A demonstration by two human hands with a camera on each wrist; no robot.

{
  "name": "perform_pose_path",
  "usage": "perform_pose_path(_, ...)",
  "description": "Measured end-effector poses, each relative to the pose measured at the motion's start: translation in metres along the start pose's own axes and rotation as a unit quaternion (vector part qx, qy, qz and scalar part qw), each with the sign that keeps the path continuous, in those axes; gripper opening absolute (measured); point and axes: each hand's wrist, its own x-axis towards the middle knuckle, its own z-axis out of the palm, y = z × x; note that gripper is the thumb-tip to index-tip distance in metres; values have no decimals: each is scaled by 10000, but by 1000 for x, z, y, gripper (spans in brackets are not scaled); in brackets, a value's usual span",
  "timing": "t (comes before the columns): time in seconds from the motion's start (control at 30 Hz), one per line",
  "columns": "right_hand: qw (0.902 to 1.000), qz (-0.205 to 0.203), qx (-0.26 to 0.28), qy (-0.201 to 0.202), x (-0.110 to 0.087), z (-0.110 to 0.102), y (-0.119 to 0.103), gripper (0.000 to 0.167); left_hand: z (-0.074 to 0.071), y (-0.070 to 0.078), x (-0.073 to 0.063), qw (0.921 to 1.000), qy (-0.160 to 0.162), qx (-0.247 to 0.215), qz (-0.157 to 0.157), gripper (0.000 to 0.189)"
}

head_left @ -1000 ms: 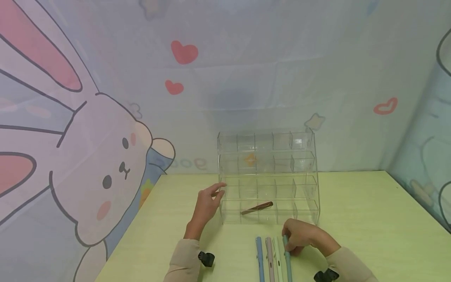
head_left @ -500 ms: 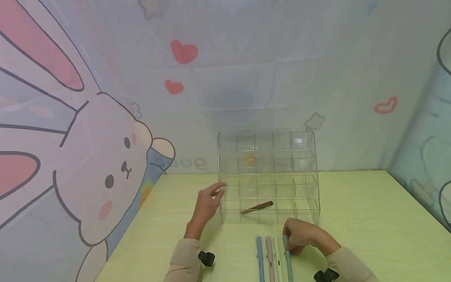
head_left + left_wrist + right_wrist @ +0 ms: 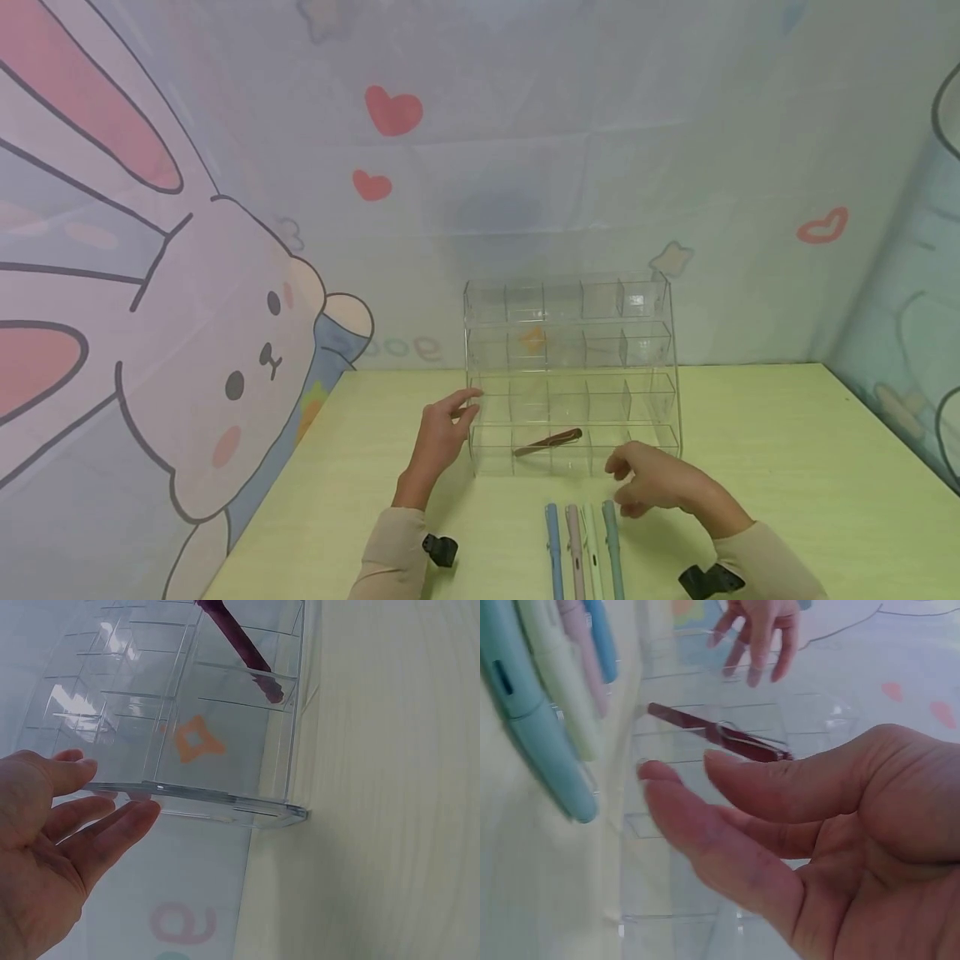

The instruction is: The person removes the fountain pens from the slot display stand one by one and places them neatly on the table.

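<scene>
A clear tiered rack [image 3: 567, 406] divided into small compartments stands on the table. My left hand [image 3: 441, 437] holds its left side panel, thumb and fingers on opposite faces of the panel in the left wrist view. A dark red pen [image 3: 547, 442] with a clip lies slanted across the rack's lowest tier. In front of the rack, side by side, lie a blue pen [image 3: 554, 546], a pink pen [image 3: 576, 546], a light green pen [image 3: 592, 546] and a teal pen [image 3: 613, 546]. Just above the teal pen's far end hovers my right hand [image 3: 660, 483], fingers loosely bent and holding nothing.
The pale yellow table [image 3: 787, 467] extends to both sides of the rack. Behind it hangs a backdrop cloth [image 3: 570, 192] printed with a rabbit and hearts. Each wrist carries a small black camera [image 3: 440, 551].
My right hand has let go of the teal pen and moved a little up and to the right. The teal pen stays in the row. My left hand has not moved.
</scene>
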Motion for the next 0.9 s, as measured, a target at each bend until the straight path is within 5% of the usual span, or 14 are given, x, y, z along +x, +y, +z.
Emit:
perform_pose_path(0.23,9950,-746,414,514,2,-2,-9,52,1,-1,0,10000,-6,-92,32,27)
perform_pose_path(0.4,9883,-1023,9,1135,5,-1,-11,55,1,-1,1,9999,-17,-85,74,27)
perform_pose_path(0.57,9729,-1498,-697,1617,12,1,-9,47,0,0,2,9999,-59,-101,67,27)
perform_pose_path(0.9,9401,-2485,-752,2207,31,12,1,45,1,-1,1,10000,-21,17,35,28)
